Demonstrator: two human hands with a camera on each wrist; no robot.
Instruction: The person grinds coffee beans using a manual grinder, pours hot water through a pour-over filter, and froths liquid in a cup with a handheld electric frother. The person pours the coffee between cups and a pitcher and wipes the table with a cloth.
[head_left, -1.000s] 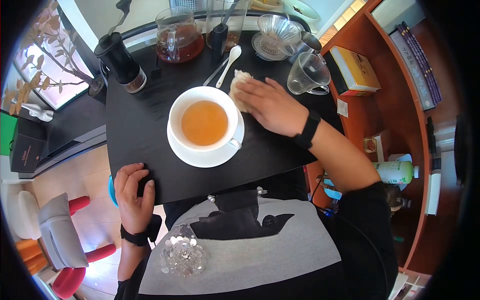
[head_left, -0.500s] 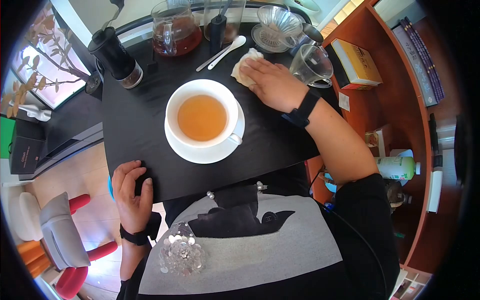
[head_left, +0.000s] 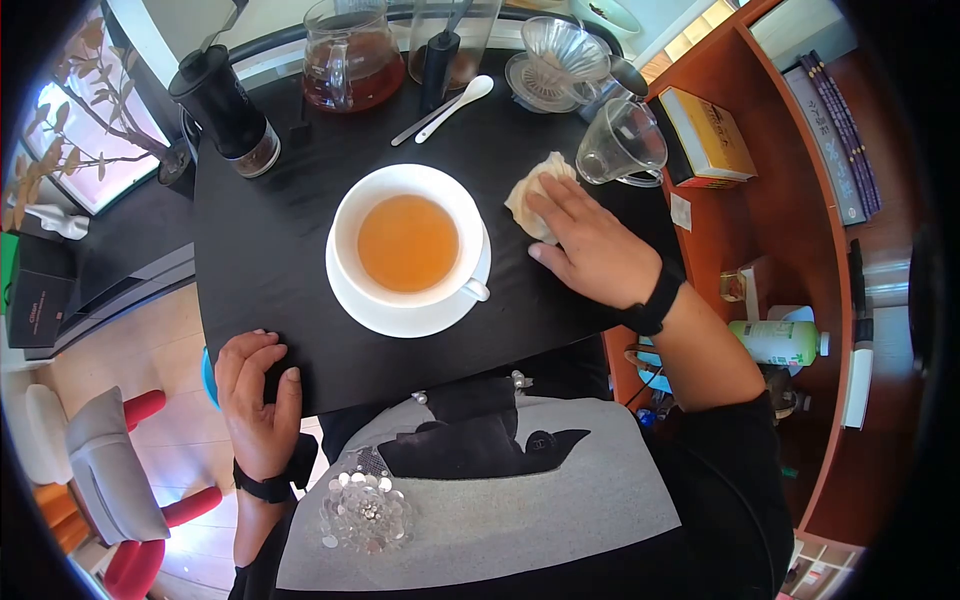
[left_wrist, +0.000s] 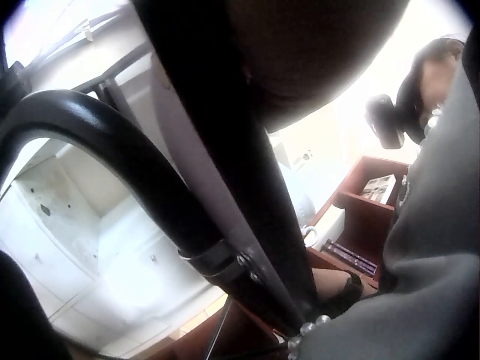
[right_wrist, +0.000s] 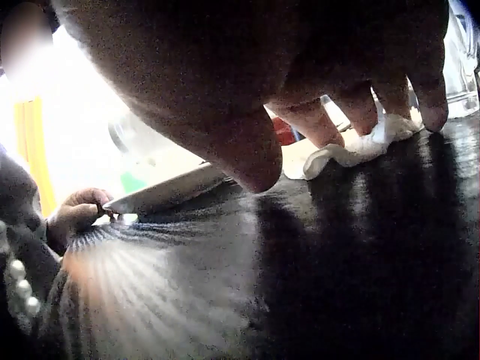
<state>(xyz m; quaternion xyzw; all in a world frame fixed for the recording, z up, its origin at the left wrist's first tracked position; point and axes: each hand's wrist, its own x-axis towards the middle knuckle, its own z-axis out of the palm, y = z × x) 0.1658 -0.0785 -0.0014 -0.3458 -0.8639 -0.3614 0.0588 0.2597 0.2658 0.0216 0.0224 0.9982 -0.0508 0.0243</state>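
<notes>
My right hand (head_left: pixel 605 255) presses a crumpled cream cloth (head_left: pixel 528 205) flat against the black table (head_left: pixel 290 240), its fingers stretched over it and the thumb off to the side. In the right wrist view the fingertips rest on the ruffled cloth (right_wrist: pixel 337 156) and the thumb touches down beside it. Left of this hand stands a white cup (head_left: pixel 350 215) of amber liquid on a white saucer (head_left: pixel 400 325). My left hand (head_left: pixel 258 405) rests on the table's near left edge, fingers loosely bent and holding nothing.
Beyond the cup lie a white spoon (head_left: pixel 455 110) and a thin dark stick. A glass pot (head_left: pixel 350 75), a black grinder (head_left: pixel 225 110) and a glass dripper (head_left: pixel 565 55) line the back. A clear glass cup (head_left: pixel 620 145) stands close to the right hand, beside a wooden shelf (head_left: pixel 770 220).
My right hand has slid the cloth across the table, first away from me and right, then right and back toward me, farther from the cup. The left hand stays at the edge.
</notes>
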